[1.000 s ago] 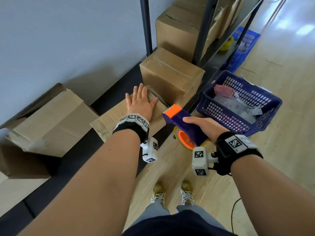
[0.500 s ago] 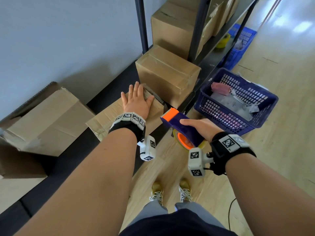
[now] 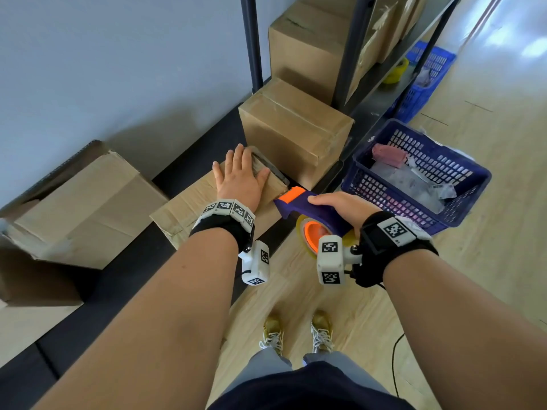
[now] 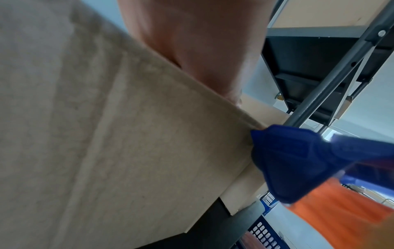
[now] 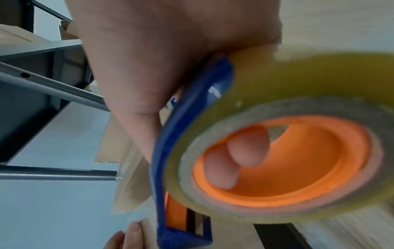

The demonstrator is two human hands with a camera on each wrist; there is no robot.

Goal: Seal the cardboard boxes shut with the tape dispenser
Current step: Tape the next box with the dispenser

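Observation:
A low cardboard box (image 3: pixel 189 207) lies on the black shelf base, its top flaps down. My left hand (image 3: pixel 241 177) lies flat on its top with straight fingers, pressing near the right edge; the palm (image 4: pixel 204 42) shows in the left wrist view above the box side (image 4: pixel 106 151). My right hand (image 3: pixel 340 204) grips the blue and orange tape dispenser (image 3: pixel 310 211), fingers hooked through the orange core (image 5: pixel 287 160) of the yellowish tape roll (image 5: pixel 298 80). The dispenser's orange front end (image 3: pixel 291 194) meets the box's right edge, beside my left thumb.
A taller taped box (image 3: pixel 296 131) stands just behind the low one. An open box (image 3: pixel 80 208) lies at the left. A blue basket (image 3: pixel 420 176) holding bags sits on the wooden floor at the right. Dark shelf posts (image 3: pixel 251 42) and more boxes rise behind.
My right hand has brought the dispenser forward and left until its front end reaches the box's right edge. The left hand has stayed flat on the box top.

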